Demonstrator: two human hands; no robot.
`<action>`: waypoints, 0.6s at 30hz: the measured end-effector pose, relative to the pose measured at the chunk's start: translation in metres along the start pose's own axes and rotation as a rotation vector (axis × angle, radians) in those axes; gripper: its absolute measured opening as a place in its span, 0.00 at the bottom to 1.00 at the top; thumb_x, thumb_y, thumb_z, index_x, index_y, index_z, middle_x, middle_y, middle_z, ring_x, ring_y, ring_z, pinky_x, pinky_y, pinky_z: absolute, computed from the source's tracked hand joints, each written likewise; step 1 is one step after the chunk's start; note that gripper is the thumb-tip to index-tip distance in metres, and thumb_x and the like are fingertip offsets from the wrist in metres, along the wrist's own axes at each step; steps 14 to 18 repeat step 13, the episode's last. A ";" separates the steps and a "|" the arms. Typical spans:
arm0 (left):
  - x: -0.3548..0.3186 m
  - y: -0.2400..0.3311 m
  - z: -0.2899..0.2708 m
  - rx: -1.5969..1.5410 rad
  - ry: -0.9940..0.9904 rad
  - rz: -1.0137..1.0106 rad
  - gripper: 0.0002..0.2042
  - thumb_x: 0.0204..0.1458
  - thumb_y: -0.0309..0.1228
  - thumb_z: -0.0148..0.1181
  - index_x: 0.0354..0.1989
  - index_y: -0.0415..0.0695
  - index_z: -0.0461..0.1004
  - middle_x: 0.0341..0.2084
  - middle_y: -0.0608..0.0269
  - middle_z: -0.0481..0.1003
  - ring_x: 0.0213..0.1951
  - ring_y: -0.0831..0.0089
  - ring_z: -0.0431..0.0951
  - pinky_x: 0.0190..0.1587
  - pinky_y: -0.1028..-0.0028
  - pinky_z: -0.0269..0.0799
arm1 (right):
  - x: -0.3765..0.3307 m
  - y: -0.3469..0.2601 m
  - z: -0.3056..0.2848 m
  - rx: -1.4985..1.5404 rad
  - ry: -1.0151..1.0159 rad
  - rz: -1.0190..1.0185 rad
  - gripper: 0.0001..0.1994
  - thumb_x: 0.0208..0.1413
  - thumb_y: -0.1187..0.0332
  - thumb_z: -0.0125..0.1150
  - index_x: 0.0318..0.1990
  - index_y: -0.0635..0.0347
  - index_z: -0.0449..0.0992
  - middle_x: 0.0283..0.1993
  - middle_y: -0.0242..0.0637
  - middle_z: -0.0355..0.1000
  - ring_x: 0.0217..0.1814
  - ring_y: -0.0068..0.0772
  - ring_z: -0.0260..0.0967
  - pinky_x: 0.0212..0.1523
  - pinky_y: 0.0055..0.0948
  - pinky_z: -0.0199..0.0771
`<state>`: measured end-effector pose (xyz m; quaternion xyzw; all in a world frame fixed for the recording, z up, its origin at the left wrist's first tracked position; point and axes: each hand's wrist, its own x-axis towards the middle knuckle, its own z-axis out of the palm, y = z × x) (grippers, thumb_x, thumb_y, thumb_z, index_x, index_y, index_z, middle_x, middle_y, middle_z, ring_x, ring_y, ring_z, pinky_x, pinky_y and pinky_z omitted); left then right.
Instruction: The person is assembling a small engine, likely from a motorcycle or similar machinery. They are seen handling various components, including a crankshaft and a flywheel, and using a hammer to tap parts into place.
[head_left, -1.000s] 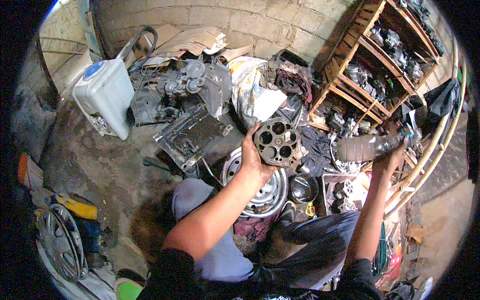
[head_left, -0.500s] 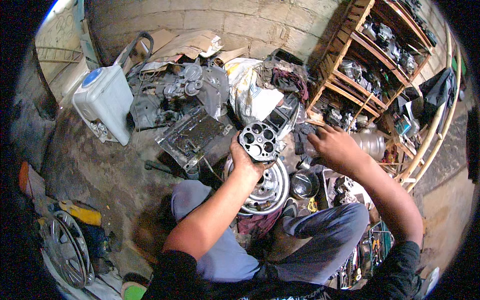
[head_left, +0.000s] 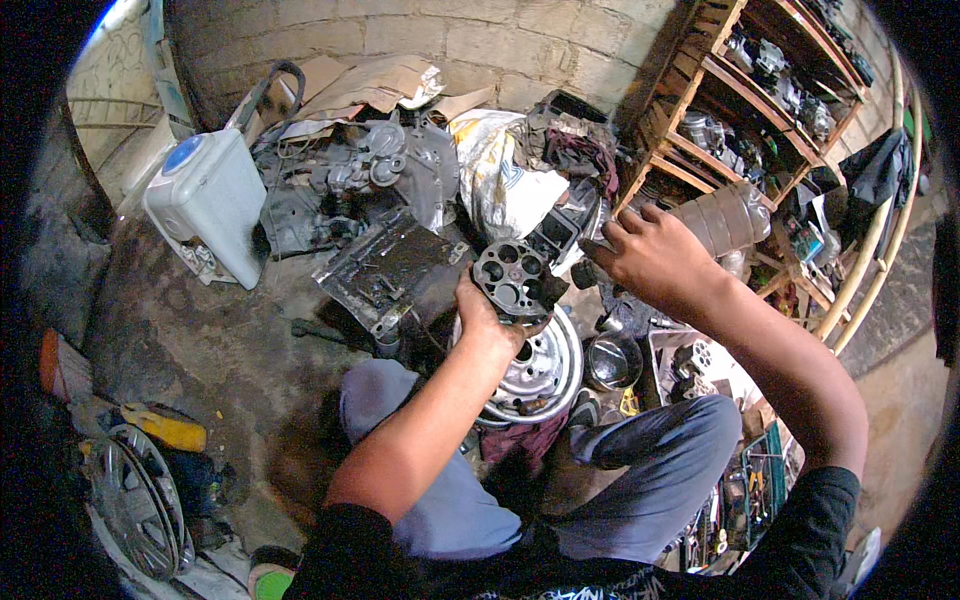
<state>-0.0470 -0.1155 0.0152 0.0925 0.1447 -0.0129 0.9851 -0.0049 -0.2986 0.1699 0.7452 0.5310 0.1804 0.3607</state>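
My left hand grips a round grey metal cylinder block with several round bores in its face. It is held above a steel wheel rim that lies between my legs. My right hand is closed around the neck end of a large ribbed clear plastic bottle. The bottle is tipped, its body up to the right and its dark neck end toward the block, a short gap apart. Whether anything flows from it cannot be made out.
A dark metal tray lies left of the block, and a round dark pan sits right of the rim. Behind are greasy machine parts and a white sack. A wooden shelf and bamboo poles stand right; a white jerrycan stands left.
My right hand has raised the bottle off the right side and brought its neck end closer to the block. The block has tilted slightly in my left hand.
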 end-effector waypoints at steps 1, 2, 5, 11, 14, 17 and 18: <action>0.000 0.000 0.000 0.002 -0.001 -0.003 0.28 0.63 0.55 0.32 0.51 0.51 0.77 0.47 0.57 0.79 0.47 0.53 0.79 0.46 0.45 0.77 | 0.001 0.000 -0.002 0.000 -0.004 -0.005 0.12 0.50 0.57 0.67 0.38 0.50 0.83 0.44 0.37 0.77 0.53 0.39 0.75 0.53 0.40 0.75; 0.000 0.001 0.000 0.004 -0.001 -0.007 0.27 0.62 0.55 0.34 0.51 0.54 0.77 0.47 0.59 0.78 0.48 0.54 0.78 0.47 0.44 0.74 | 0.002 0.000 -0.004 0.013 -0.022 -0.011 0.12 0.49 0.56 0.68 0.37 0.50 0.84 0.45 0.37 0.77 0.53 0.39 0.75 0.53 0.40 0.75; -0.001 0.001 -0.002 0.007 0.010 -0.026 0.26 0.60 0.57 0.36 0.50 0.58 0.77 0.47 0.61 0.78 0.49 0.56 0.76 0.48 0.42 0.68 | 0.006 -0.001 -0.010 0.059 -0.053 -0.033 0.12 0.48 0.55 0.69 0.35 0.49 0.84 0.46 0.37 0.77 0.53 0.41 0.75 0.53 0.41 0.76; -0.002 -0.001 -0.006 0.060 0.045 -0.081 0.28 0.60 0.58 0.33 0.47 0.57 0.79 0.46 0.61 0.79 0.49 0.59 0.78 0.50 0.42 0.72 | 0.010 -0.009 -0.016 0.045 -0.072 -0.097 0.19 0.55 0.63 0.57 0.56 0.46 0.77 0.44 0.33 0.75 0.52 0.36 0.73 0.53 0.34 0.73; 0.002 -0.002 -0.008 0.042 0.030 -0.060 0.29 0.59 0.59 0.33 0.48 0.56 0.79 0.48 0.60 0.79 0.52 0.59 0.77 0.52 0.37 0.70 | 0.014 -0.012 -0.025 0.047 -0.083 -0.057 0.20 0.55 0.63 0.58 0.57 0.46 0.77 0.43 0.34 0.74 0.53 0.38 0.73 0.54 0.36 0.73; 0.002 -0.002 -0.008 0.042 0.030 -0.060 0.29 0.59 0.59 0.33 0.48 0.56 0.79 0.48 0.60 0.79 0.52 0.59 0.77 0.52 0.37 0.70 | 0.014 -0.012 -0.025 0.047 -0.083 -0.057 0.20 0.55 0.63 0.58 0.57 0.46 0.77 0.43 0.34 0.74 0.53 0.38 0.73 0.54 0.36 0.73; 0.002 -0.002 -0.008 0.042 0.030 -0.060 0.29 0.59 0.59 0.33 0.48 0.56 0.79 0.48 0.60 0.79 0.52 0.59 0.77 0.52 0.37 0.70 | 0.014 -0.012 -0.025 0.047 -0.083 -0.057 0.20 0.55 0.63 0.58 0.57 0.46 0.77 0.43 0.34 0.74 0.53 0.38 0.73 0.54 0.36 0.73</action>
